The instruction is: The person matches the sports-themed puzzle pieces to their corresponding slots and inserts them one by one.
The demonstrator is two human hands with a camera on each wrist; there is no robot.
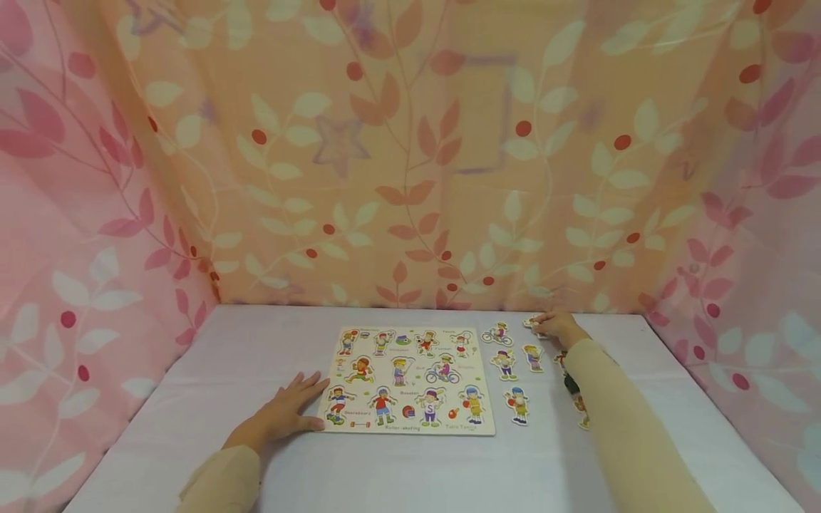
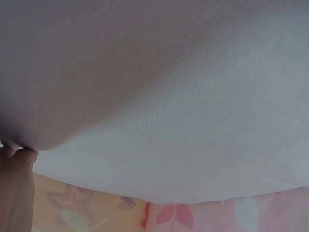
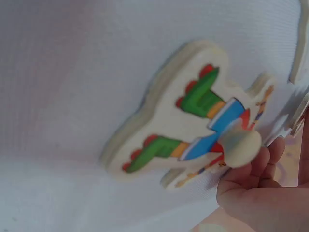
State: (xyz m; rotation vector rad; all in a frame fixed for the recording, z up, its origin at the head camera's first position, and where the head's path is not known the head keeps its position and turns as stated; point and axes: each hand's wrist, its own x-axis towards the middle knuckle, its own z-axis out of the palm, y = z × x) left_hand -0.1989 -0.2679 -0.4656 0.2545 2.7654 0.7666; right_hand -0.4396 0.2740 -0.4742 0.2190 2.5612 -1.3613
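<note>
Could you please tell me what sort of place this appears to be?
Probably a curtained-off tabletop workspace: leaf-patterned fabric rises on three sides of a white-covered table, where a puzzle board lies beside loose figure pieces.

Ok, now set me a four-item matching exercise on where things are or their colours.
1. Left hand
2. Right hand
3. Painted skates, right wrist view
4. Loose cyclist piece

A. Green with red wheels
B. At a loose piece, right of the board
C. Beside the board's far right corner
D. At the board's left edge

Pairs: 1-D, 2-B, 3-A, 4-C
</note>
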